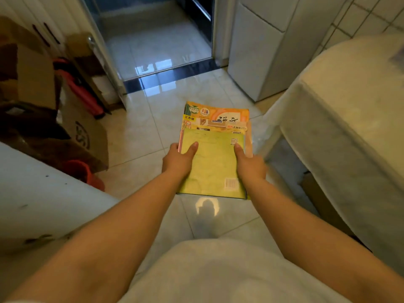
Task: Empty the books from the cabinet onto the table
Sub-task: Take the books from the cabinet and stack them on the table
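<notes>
Glossy pale floor tiles [140,136] run to a dark threshold strip [170,73] at an open doorway [153,36]. At left, brown cardboard boxes [32,84] are piled against a white door, with a red item [85,95] leaning between them and another red thing [80,171] low by the boxes. A white appliance [258,57] stands right of the doorway against white wall tiles [367,16].

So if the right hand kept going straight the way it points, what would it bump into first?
Probably nothing soon. The right hand, gripping the books, points ahead over the shiny floor towards the open doorway. The covered table lies off to its right. Depth is hard to judge.
</notes>
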